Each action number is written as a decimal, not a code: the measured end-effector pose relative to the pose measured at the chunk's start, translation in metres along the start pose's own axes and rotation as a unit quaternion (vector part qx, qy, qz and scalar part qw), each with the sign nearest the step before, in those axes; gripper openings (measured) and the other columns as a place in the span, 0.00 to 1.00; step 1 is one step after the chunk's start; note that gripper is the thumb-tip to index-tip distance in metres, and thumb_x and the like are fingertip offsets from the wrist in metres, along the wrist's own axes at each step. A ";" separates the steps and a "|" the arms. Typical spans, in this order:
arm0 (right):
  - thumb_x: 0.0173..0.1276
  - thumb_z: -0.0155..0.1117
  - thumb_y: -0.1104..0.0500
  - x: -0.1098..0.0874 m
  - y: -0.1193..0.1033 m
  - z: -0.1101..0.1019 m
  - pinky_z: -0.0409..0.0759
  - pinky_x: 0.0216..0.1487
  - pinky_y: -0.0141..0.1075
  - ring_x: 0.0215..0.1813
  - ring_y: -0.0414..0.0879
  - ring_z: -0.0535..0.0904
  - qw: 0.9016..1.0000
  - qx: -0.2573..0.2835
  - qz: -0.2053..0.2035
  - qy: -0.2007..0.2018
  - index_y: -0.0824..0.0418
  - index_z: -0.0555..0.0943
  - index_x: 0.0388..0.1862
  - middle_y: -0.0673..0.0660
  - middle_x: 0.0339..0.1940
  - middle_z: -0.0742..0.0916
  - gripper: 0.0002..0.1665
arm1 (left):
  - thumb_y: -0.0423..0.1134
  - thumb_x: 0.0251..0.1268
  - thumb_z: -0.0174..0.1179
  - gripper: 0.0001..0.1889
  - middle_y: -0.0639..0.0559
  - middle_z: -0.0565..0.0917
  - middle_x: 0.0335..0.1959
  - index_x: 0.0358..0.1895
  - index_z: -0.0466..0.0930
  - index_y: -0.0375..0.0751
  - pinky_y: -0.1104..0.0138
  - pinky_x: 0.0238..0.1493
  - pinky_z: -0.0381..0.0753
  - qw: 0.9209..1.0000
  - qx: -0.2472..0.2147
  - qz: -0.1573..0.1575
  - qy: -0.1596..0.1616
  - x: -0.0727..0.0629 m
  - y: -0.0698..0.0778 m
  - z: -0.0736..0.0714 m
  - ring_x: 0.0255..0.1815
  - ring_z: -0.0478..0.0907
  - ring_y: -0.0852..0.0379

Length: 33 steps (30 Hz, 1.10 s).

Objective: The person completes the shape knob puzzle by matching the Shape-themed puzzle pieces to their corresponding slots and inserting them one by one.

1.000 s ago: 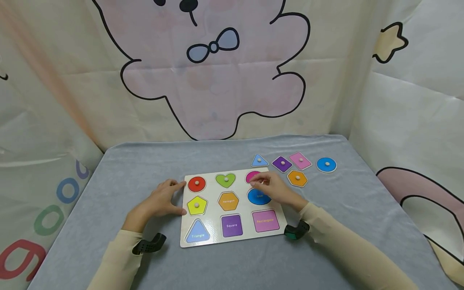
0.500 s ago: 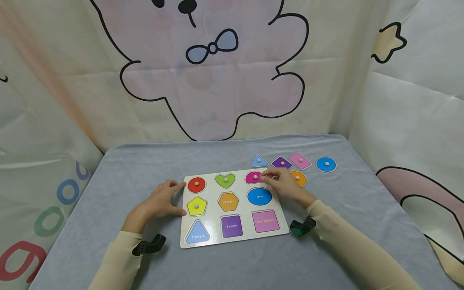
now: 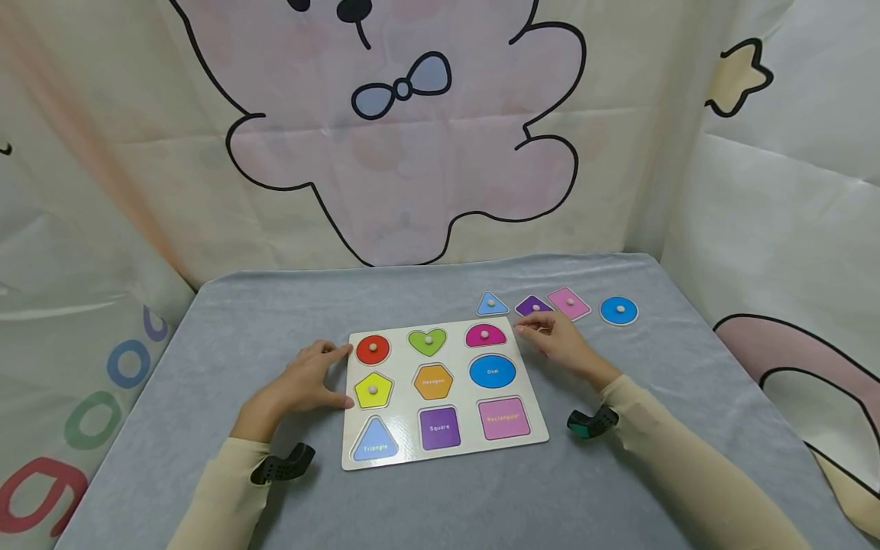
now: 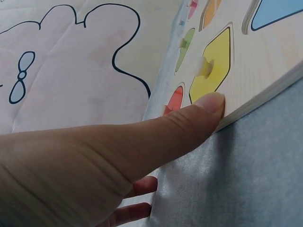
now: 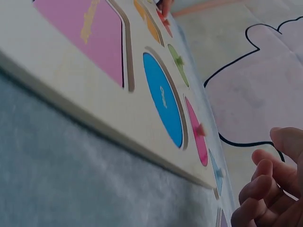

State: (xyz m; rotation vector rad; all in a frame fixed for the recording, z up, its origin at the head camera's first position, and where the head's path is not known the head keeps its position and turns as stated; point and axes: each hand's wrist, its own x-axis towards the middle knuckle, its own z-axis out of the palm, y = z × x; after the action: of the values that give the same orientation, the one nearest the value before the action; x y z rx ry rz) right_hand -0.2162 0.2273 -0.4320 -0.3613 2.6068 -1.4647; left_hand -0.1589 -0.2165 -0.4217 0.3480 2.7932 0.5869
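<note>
A white wooden shape-puzzle board lies before me. My left hand holds its left side steady, the straight thumb resting on its edge by the yellow pentagon. My right hand hangs just off the upper right corner, fingers loosely bent with nothing between them. Knobbed pieces sit in the board: a red circle, a green heart, a magenta semicircle and the pentagon. Closest to the right hand is a purple square piece, partly covered by it.
Beyond the board lie a blue triangle piece, a pink rectangle piece and a blue oval piece. Several recesses bear printed shapes, such as the oval recess. Grey cloth covers the table; a printed curtain stands behind.
My right hand has let go of the magenta semicircle's knob, leaving that piece in its recess, and moved right off the board, now covering the orange hexagon piece. The left hand stays put.
</note>
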 end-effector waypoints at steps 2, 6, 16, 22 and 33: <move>0.75 0.63 0.57 -0.002 0.004 -0.005 0.72 0.23 0.30 0.23 0.39 0.71 1.000 -0.005 -0.001 0.003 0.71 0.84 0.53 0.65 0.32 0.81 0.18 | 0.55 0.46 0.80 0.53 0.35 0.71 0.64 0.76 0.65 0.40 0.42 0.63 0.72 1.000 0.001 0.000 0.000 0.001 0.000 0.000 0.62 0.68 0.38; 0.75 0.63 0.58 -0.006 0.012 -0.016 0.72 0.23 0.31 0.23 0.38 0.71 1.000 -0.001 -0.012 0.005 0.72 0.84 0.52 0.62 0.27 0.79 0.17 | 0.55 0.46 0.79 0.53 0.35 0.71 0.65 0.77 0.64 0.40 0.42 0.64 0.72 1.000 0.001 -0.002 -0.003 0.001 0.002 0.000 0.63 0.68 0.38; 0.75 0.61 0.60 -0.014 0.030 -0.036 0.74 0.24 0.31 0.24 0.38 0.72 1.000 -0.011 -0.019 0.013 0.72 0.84 0.50 0.54 0.26 0.80 0.15 | 0.55 0.45 0.80 0.54 0.36 0.71 0.65 0.76 0.65 0.40 0.42 0.64 0.72 1.000 0.001 -0.003 -0.008 -0.001 0.007 -0.001 0.63 0.68 0.39; 0.76 0.61 0.56 -0.020 0.037 -0.049 0.77 0.27 0.32 0.26 0.38 0.74 0.999 -0.040 0.018 0.018 0.71 0.83 0.55 0.60 0.31 0.84 0.20 | 0.56 0.46 0.80 0.54 0.36 0.71 0.65 0.76 0.65 0.40 0.42 0.64 0.72 1.000 0.002 0.001 -0.007 0.001 0.005 0.000 0.63 0.67 0.39; 0.73 0.65 0.55 -0.021 0.056 -0.064 0.74 0.24 0.31 0.21 0.40 0.72 0.999 -0.044 0.022 0.019 0.70 0.84 0.54 0.58 0.33 0.87 0.20 | 0.55 0.47 0.79 0.53 0.35 0.70 0.66 0.77 0.64 0.40 0.41 0.65 0.71 1.000 0.001 -0.002 -0.005 0.000 0.001 0.001 0.64 0.67 0.38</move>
State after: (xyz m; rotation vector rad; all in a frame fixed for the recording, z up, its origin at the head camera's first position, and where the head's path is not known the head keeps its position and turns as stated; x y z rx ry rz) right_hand -0.2187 0.3132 -0.4468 -0.2864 2.6969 -1.3610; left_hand -0.1587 -0.2151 -0.4217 0.3434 2.7843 0.5793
